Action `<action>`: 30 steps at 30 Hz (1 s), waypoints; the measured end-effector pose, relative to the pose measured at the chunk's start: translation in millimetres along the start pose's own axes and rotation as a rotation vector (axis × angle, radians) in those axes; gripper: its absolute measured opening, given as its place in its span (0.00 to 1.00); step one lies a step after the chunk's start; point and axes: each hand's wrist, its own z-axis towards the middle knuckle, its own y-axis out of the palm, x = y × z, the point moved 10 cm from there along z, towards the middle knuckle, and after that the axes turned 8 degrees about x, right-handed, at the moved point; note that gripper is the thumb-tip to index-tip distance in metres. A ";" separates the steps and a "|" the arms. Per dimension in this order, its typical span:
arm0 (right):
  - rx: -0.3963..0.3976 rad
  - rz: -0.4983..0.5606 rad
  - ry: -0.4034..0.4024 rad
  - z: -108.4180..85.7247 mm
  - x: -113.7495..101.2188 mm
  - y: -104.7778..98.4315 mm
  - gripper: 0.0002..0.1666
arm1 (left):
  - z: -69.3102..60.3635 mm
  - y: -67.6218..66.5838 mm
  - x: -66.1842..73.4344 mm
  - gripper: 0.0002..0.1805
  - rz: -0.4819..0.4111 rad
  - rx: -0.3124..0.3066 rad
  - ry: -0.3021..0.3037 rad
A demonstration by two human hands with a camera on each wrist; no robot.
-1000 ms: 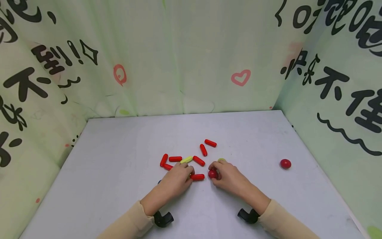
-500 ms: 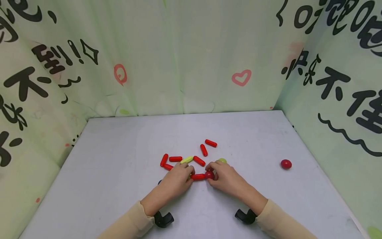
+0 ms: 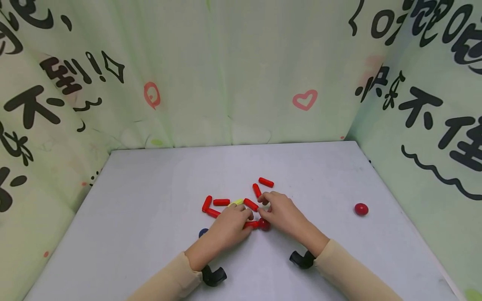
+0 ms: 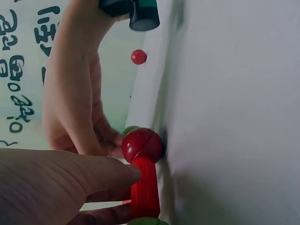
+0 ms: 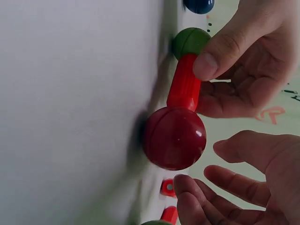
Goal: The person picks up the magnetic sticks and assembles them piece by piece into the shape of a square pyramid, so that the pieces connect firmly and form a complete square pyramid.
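Observation:
My left hand (image 3: 230, 224) pinches a red toy rod (image 3: 251, 224) between thumb and fingers. A dark red ball (image 3: 264, 224) touches the rod's right end, and a green ball (image 5: 191, 43) is at its other end. These appear joined, low over the white table. My right hand (image 3: 284, 212) is just beyond the dark red ball, its fingers spread and loosely bent. In the right wrist view a gap shows between those fingers and the ball. Beside my left forearm lies a blue ball (image 3: 203, 232), partly hidden.
Several loose red rods (image 3: 221, 202) and a yellow-green rod (image 3: 239, 201) lie beyond the hands on the white table (image 3: 150, 179). Another red ball (image 3: 361, 209) sits far right. A second green ball (image 4: 129, 130) shows behind the dark red one. Printed curtains surround the table.
My right hand brought the dark red ball left against the rod's end, then let go and moved up and away. My left hand shifted slightly right with the rod.

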 end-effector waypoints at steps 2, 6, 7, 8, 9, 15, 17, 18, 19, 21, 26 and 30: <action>-0.005 -0.011 -0.006 7.4 -4.5 2.4 0.15 | 2.2 2.2 2.5 0.13 -0.011 -0.013 0.005; -0.024 -0.047 -0.016 19.5 -10.7 8.6 0.16 | 5.5 5.4 7.5 0.14 0.019 -0.033 0.021; -0.029 -0.053 -0.013 21.3 -11.0 9.9 0.16 | 6.0 5.9 8.7 0.14 0.026 -0.036 0.025; -0.036 -0.060 -0.007 22.8 -10.8 11.6 0.17 | 6.2 6.3 9.6 0.14 0.034 -0.038 0.029; -0.044 -0.062 0.000 23.9 -10.1 13.4 0.17 | 6.4 6.9 10.2 0.14 0.041 -0.039 0.031; -0.080 -0.069 0.036 26.0 -5.9 22.7 0.20 | 5.1 8.4 8.9 0.15 0.017 -0.049 0.018; -0.081 -0.069 0.035 26.2 -6.0 24.9 0.19 | 3.9 8.7 6.9 0.16 -0.007 -0.056 0.003; -0.080 -0.068 0.034 26.5 -6.4 26.0 0.18 | 3.0 8.6 5.7 0.16 -0.022 -0.060 -0.008; -0.080 -0.070 0.032 26.4 -6.7 27.0 0.18 | 2.2 8.4 4.9 0.16 -0.036 -0.061 -0.015; -0.077 -0.075 0.028 26.2 -7.7 28.1 0.17 | 0.9 8.5 3.5 0.15 -0.058 -0.062 -0.029; -0.050 -0.098 0.018 25.5 -8.3 24.1 0.18 | -1.0 9.4 1.5 0.17 -0.107 -0.065 -0.057; -0.039 -0.091 0.028 25.8 -6.3 22.9 0.19 | -2.6 11.0 -2.8 0.20 -0.136 -0.081 -0.097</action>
